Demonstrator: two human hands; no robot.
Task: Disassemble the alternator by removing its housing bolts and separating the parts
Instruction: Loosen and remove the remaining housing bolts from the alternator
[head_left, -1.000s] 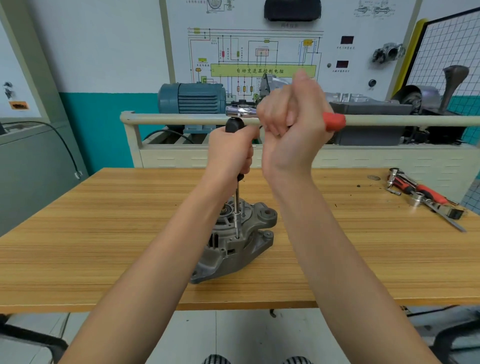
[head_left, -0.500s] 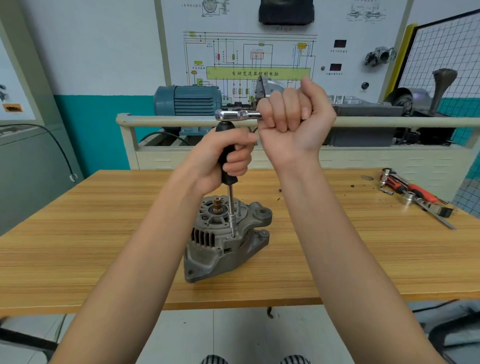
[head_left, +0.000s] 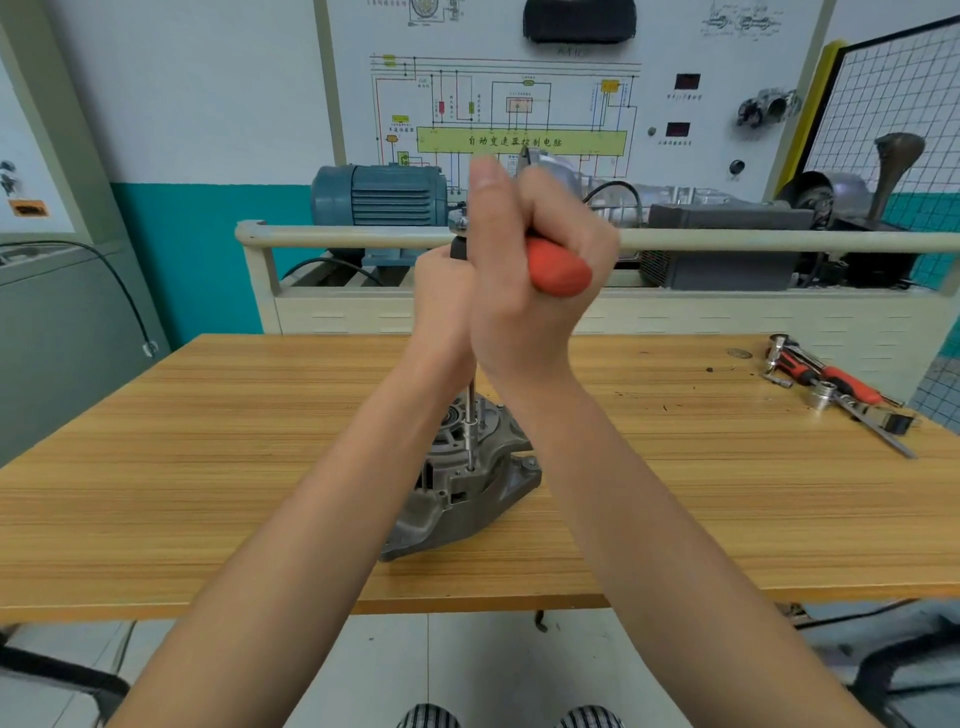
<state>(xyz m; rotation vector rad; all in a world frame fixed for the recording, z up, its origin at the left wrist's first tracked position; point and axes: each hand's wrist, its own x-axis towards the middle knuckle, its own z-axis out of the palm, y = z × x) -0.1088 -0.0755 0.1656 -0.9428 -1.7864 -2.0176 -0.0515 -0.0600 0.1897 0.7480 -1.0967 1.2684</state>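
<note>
1. The alternator (head_left: 462, 483) is stood on the wooden table (head_left: 208, 467), near its front edge, partly hidden behind both forearms.
2. A thin steel extension (head_left: 470, 431) is held upright over the alternator, its lower tip set on a bolt in the housing top.
3. The right hand (head_left: 524, 265) is closed round the ratchet (head_left: 558, 270); the fingers are curled tight on the red handle, whose end sticks out on the right, and the thumb points up.
4. The left hand (head_left: 441, 296) is seen just behind the right one, wrapped round the black top of the extension, well above the alternator.
5. Neither hand touches the alternator.
6. Spare tools (head_left: 831, 387) are laid at the table's far right.
</note>
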